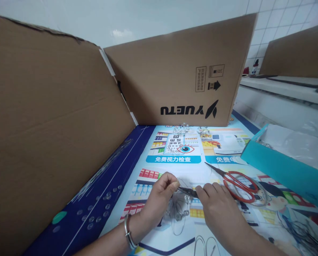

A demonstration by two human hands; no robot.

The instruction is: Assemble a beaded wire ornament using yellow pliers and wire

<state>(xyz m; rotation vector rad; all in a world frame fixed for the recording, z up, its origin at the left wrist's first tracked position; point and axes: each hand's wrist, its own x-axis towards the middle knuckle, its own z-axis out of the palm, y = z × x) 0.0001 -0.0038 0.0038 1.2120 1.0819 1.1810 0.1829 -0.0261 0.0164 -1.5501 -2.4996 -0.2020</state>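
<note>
- Needle-nose pliers [188,192]: I log them between the two hands, held above the printed mat. The tapered tip points left in my view, toward the left hand's fingertips. The long axis runs nearly level across the view, dipping slightly to the right.
- Right hand [218,208]: clenched on the pliers, fingers curled over the tool. The handles are hidden beneath the hand.
- Left hand [159,195]: thumb and fingers pinched together on a thin wire loop [180,182], which I can barely make out against the mat. The plier tip sits just beside the fingertips. A metal bangle [127,231] circles the wrist.
- Items near the hands: a tangled wire piece [177,215] lies on the mat below the hands. Red-handled scissors [240,186] lie just right of the right hand, blades pointing up and left.
- Surface: a printed paper mat [175,159] carries an eye chart and Chinese text. Crumpled foil pieces [193,131] sit at its far edge.
- Room: I see a left cardboard panel [49,135] and a front cardboard panel [175,81], the latter printed YUETU upside down. A teal box [279,163] holding clear plastic stands at right, below a white tiled wall [271,32].
</note>
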